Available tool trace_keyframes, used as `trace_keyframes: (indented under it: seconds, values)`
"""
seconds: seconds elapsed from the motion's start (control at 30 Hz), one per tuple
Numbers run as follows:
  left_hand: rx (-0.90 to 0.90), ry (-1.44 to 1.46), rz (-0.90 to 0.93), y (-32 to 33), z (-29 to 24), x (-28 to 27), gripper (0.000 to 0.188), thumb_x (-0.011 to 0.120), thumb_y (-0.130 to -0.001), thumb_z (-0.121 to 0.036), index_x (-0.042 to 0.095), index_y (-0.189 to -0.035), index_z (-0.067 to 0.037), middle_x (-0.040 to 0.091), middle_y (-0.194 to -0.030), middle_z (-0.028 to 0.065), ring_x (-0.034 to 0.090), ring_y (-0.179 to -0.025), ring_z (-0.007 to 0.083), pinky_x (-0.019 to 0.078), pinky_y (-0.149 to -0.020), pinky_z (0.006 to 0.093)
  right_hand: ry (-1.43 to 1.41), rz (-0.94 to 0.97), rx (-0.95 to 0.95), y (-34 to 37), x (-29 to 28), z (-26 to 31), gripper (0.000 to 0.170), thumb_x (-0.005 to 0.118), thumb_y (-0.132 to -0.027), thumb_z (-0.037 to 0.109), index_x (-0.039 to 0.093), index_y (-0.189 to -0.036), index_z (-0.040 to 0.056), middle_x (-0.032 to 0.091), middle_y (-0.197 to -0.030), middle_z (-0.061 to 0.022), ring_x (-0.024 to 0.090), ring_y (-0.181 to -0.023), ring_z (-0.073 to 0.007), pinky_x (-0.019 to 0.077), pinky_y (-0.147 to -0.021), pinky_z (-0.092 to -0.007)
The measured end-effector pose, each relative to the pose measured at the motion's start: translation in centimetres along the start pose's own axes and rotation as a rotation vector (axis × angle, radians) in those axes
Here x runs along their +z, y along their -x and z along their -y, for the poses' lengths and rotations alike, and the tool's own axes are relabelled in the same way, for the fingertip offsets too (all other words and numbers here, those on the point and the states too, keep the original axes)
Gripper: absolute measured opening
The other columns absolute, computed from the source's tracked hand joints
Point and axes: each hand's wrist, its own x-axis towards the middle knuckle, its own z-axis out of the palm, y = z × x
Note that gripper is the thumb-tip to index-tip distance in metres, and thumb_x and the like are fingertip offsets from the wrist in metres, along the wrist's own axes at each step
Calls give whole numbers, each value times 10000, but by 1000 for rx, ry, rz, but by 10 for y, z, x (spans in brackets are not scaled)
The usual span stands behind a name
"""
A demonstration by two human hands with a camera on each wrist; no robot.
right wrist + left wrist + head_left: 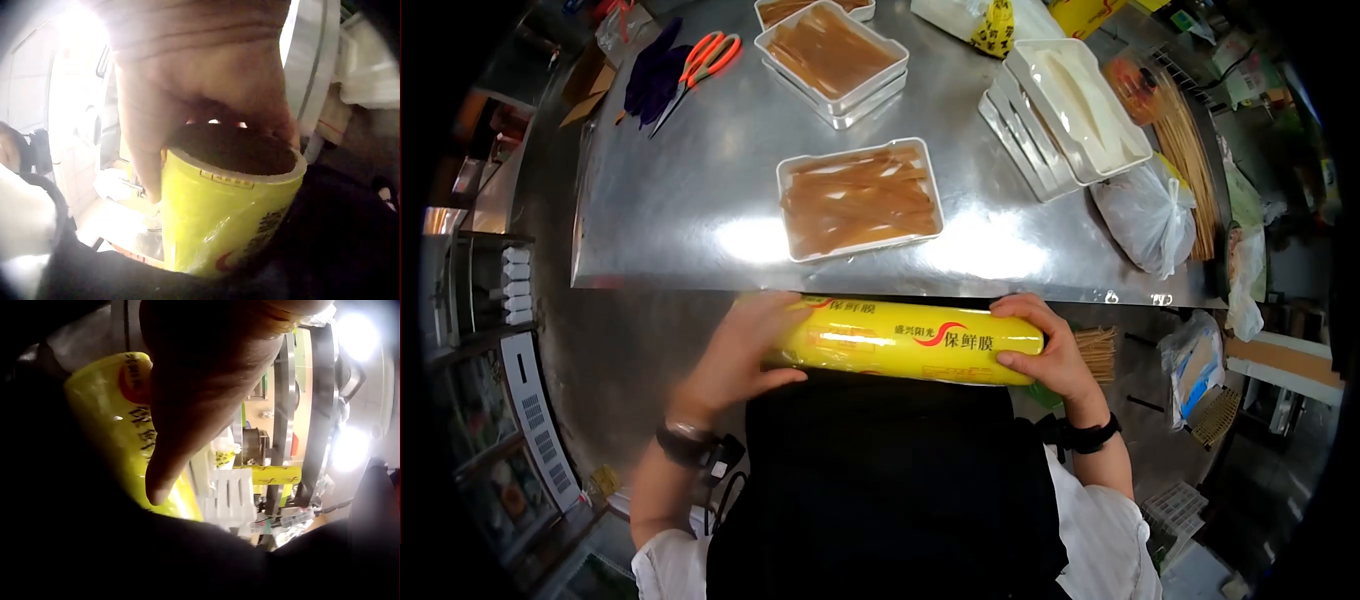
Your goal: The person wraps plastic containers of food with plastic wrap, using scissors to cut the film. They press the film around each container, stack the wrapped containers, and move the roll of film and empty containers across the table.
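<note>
A yellow roll of cling film (890,342) with red and black print lies crosswise in front of the person's body, at the near table edge. At its right end the right hand (1045,345) grips it, thumb on the near side and fingers over the far side. The left hand (750,345), slightly blurred, holds the other end, its thumb towards the body. Its fingertips are partly hidden. In the right wrist view the roll's hollow end (231,153) shows under the palm. The left wrist view shows a finger or thumb (169,469) lying along the printed wrap.
On the steel table (670,220) stands a white tray of brown strips (860,200), with stacked similar trays (835,55) behind. Orange-handled scissors (700,70) lie on the left by a dark purple cloth (655,75). Stacked white trays (1080,110), a tied plastic bag (1150,215) and sticks (1185,150) fill the right.
</note>
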Motion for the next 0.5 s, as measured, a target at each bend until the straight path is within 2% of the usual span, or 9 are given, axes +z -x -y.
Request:
trace_keyframes:
  seconds: [0.03, 0.13, 0.17, 0.2, 0.27, 0.37, 0.47, 0.5]
  values:
    - [4, -40, -15, 5, 1, 4, 702, 847, -659, -222, 564, -1290, -97, 521, -1331, 135, 503, -1220, 348, 411, -1036, 447, -12, -3, 23, 3, 1, -4, 423, 771, -769, 55, 621, -1164, 40, 588, -1145, -53, 553, -1084, -168, 436, -943, -291]
    - [-2, -55, -82, 18, 9, 19, 707, 853, -627, -192, 567, -1267, -93, 520, -1334, 128, 496, -1228, 355, 407, -1043, 457, -439, -24, 413, 7, 4, -14, 393, 748, -826, 90, 606, -1188, 30, 620, -1105, -41, 587, -1006, -133, 470, -887, -255]
    - [-1, -48, -86, 19, 11, 23, 698, 852, -629, -189, 569, -1259, -91, 521, -1332, 126, 497, -1228, 354, 407, -1042, 457, -464, -23, 471, 4, 2, -24, 378, 714, -874, 119, 588, -1214, 8, 646, -1073, -47, 617, -944, -114, 498, -847, -238]
    - [6, -41, -92, 16, 11, 24, 688, 850, -630, -186, 571, -1251, -89, 522, -1330, 125, 497, -1227, 353, 408, -1042, 457, -570, -16, 555, 1, 2, -29, 382, 706, -883, 166, 591, -1207, -1, 654, -1068, -66, 631, -939, -120, 510, -845, -251]
    - [22, -91, -106, 9, 5, 23, 642, 840, -645, -174, 579, -1225, -86, 560, -1274, 126, 512, -1208, 350, 430, -1013, 454, -605, 12, 632, -3, -3, -47, 385, 688, -899, 222, 595, -1194, -6, 661, -1055, -76, 637, -927, -118, 518, -835, -247]
    - [25, -103, -127, 3, 2, 23, 619, 832, -658, -166, 581, -1218, -79, 597, -1216, 134, 541, -1169, 350, 449, -992, 442, -617, -68, 625, -3, 0, -55, 391, 669, -912, 261, 591, -1187, -6, 655, -1051, -78, 631, -938, -123, 501, -847, -242]
    - [-19, -80, -169, 7, 4, 24, 598, 825, -669, -154, 584, -1209, -66, 616, -1182, 145, 568, -1128, 356, 465, -973, 431, -442, -249, 585, 6, 4, -61, 396, 655, -923, 258, 574, -1194, -20, 636, -1089, -96, 616, -998, -155, 479, -885, -267]
    - [-23, -77, -186, 8, 4, 24, 596, 825, -670, -149, 584, -1208, -61, 618, -1180, 148, 574, -1118, 357, 469, -969, 428, -331, -281, 513, 10, 7, -60, 396, 652, -925, 255, 570, -1197, -21, 628, -1101, -99, 607, -1019, -166, 472, -897, -278]
